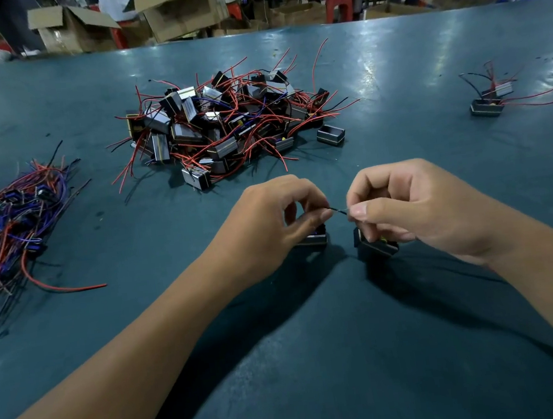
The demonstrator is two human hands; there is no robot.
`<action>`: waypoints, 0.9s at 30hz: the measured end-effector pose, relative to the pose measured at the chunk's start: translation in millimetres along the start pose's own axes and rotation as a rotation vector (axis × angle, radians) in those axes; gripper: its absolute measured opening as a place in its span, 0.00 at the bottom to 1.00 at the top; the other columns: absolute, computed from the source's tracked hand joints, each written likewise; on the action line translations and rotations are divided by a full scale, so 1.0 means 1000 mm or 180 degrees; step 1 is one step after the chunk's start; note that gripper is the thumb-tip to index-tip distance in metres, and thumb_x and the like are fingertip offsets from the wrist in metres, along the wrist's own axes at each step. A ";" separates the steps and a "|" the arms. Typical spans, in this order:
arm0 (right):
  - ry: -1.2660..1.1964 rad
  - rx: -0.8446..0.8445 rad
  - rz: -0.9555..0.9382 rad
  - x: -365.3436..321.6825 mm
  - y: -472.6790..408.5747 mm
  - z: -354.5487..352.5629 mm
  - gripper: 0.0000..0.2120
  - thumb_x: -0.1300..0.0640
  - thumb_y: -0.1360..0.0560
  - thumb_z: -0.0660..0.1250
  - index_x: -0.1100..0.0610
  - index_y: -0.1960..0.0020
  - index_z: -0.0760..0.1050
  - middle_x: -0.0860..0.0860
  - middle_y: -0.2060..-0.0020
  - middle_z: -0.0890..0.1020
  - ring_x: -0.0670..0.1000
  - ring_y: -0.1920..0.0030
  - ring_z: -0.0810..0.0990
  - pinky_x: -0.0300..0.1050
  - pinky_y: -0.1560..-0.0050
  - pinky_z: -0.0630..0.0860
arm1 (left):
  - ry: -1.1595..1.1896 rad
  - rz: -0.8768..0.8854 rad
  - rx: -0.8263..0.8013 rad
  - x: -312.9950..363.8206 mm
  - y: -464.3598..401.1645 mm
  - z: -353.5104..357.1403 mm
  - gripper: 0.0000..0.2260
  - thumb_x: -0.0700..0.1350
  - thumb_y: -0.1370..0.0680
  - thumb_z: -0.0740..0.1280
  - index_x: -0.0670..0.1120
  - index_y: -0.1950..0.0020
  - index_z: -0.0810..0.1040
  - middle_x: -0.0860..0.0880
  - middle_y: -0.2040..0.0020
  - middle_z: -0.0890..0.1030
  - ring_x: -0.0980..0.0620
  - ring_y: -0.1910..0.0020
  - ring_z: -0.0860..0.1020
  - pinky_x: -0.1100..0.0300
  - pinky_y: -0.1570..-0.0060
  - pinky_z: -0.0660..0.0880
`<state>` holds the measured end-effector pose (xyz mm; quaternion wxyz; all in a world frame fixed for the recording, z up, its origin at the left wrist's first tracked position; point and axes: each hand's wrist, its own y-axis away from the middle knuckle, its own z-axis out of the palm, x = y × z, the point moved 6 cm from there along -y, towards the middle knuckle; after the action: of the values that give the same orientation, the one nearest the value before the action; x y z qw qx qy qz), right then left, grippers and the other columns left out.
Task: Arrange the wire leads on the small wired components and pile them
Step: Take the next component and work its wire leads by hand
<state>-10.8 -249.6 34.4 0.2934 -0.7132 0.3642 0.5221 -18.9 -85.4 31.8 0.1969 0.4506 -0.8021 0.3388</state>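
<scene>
Left hand [271, 225]: fingertips pinched on thin black lead [338, 210]; small component [313, 238] beneath.
Right hand [416, 205]: pinching same lead; second component [374, 246] under fingers.
Table [306, 361]: teal.
Component pile [229, 125]: beyond hands, red leads tangled.
Wire bundle [11, 225]: far left.

Two small black box-shaped components sit on the bench near its front edge — one [313, 238] under the left hand [270, 224], one [374, 246] tilted under the right hand [415, 203]. A thin dark wire lead [338, 210] stretches between the pinching fingertips. Mid-bench, toward the far edge, lies a tangled pile [224, 125] of silver-banded components with red leads.
</scene>
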 end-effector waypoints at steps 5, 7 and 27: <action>-0.0141 0.0342 -0.0019 0.001 -0.003 -0.009 0.14 0.48 0.25 0.70 0.59 0.60 0.79 0.57 0.66 0.84 0.47 0.76 0.69 0.32 0.74 0.67 | 0.0200 -0.0006 -0.0107 0.000 0.002 -0.001 0.03 0.46 0.21 0.71 0.48 0.53 0.83 0.53 0.58 0.81 0.50 0.59 0.76 0.50 0.53 0.72; 0.0061 0.0776 -0.0178 0.001 -0.005 -0.017 0.15 0.46 0.28 0.69 0.59 0.58 0.79 0.54 0.64 0.84 0.46 0.72 0.72 0.31 0.71 0.69 | 0.0217 0.0017 -0.0126 0.002 0.003 -0.001 0.03 0.46 0.21 0.71 0.48 0.53 0.83 0.53 0.58 0.81 0.50 0.58 0.76 0.49 0.53 0.73; 0.1509 0.0235 -0.0405 0.002 -0.006 0.002 0.08 0.49 0.26 0.72 0.48 0.62 0.77 0.44 0.69 0.81 0.57 0.68 0.78 0.55 0.65 0.75 | 0.0253 -0.0255 -0.0114 0.004 0.002 0.003 0.08 0.42 0.19 0.66 0.44 0.57 0.79 0.52 0.64 0.78 0.51 0.62 0.75 0.51 0.58 0.72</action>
<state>-6.9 -245.3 32.2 0.2579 -0.8261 0.3961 0.3070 -23.1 -89.0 31.3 0.2501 0.4650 -0.7809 0.3339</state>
